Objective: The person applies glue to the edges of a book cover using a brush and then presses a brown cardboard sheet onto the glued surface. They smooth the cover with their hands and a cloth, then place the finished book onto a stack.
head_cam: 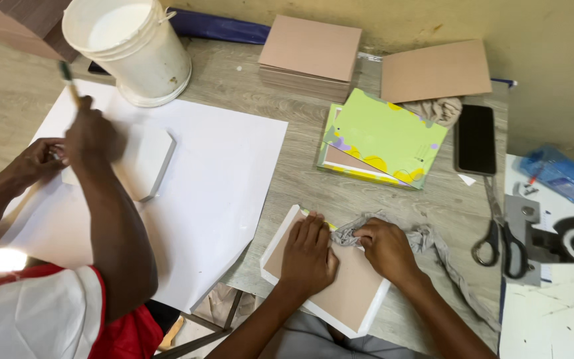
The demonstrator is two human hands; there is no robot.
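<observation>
A brown board with thick white edges (347, 299) lies at the near edge of the table. My left hand (310, 256) rests flat on it, fingers together, pressing it down. My right hand (386, 249) is closed on a crumpled grey cloth (426, 238) at the board's far edge, beside a strip of green and yellow paper (317, 216). The cloth trails off to the right across the table.
A co-worker at left holds a brush (68, 76) over a white block (144, 159) on a large white sheet (220, 193). Also here: a white bucket (131, 50), brown board stacks (310, 50), green covers (383, 136), a phone (476, 138), scissors (499, 233).
</observation>
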